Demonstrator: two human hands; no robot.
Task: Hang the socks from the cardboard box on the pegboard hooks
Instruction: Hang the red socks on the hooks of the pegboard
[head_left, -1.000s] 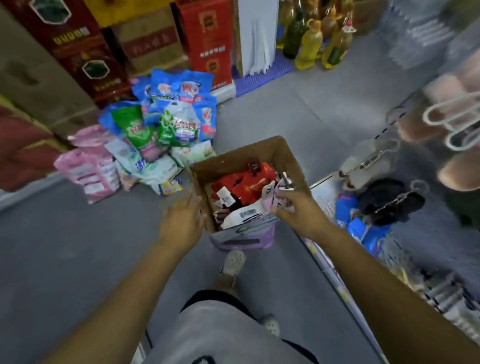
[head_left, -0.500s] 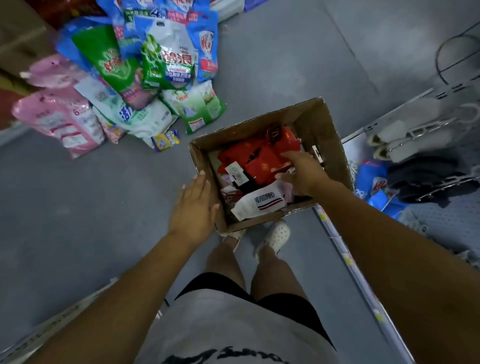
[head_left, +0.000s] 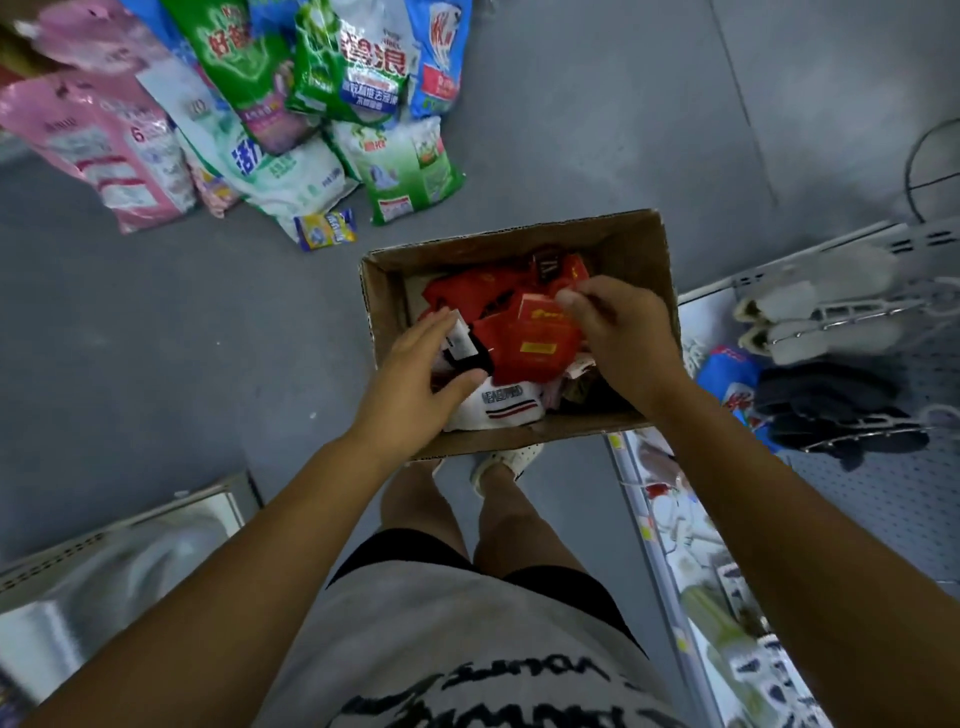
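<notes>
Where the cardboard box stands on the floor beside the pegboard, socks are seen heaped inside it: several red packs, one white pair with dark stripes and one black pair with a card tag. Two hands are placed over the box. The grip of the left hand is wide, straight fingers laid on the black pair, thumb spread. The grip of the right hand is narrowed, the topmost red pack pinched at its upper edge.
</notes>
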